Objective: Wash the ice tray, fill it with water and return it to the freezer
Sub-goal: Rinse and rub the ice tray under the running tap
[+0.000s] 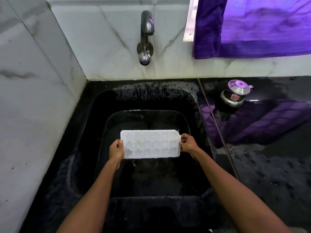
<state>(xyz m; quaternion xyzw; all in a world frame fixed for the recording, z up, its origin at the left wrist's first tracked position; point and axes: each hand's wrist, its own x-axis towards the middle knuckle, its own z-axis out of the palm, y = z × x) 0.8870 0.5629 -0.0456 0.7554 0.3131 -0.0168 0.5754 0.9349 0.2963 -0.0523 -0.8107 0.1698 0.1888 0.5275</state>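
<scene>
Holding the ice tray over the sink

Holding a white ice tray point(150, 144) level above the black sink point(101, 115), a person grips it by both short ends. Seen from the head camera, the left hand point(116, 151) curls round the tray's left end, thumb on the top rim and fingers hidden beneath. The right hand point(188, 143) pinches the right end, near a small notch in the rim, with fingers bent over the edge. Both bare forearms reach in from the lower edge of the view.

The tray faces upward, showing three rows of moulded pockets, some star-shaped; whether they hold water cannot be told. It sits over the middle of the basin, well below the tap point(146, 37), which is fixed to the marble-patterned wall behind. No stream shows at the spout. The sink's back rim is speckled with wet drops.

To the right, on the dark glossy surface point(269, 165), stands a small metal pot with a lid point(235, 94), well apart from the tray. A purple curtain point(252, 27) hangs over the upper right corner.
</scene>
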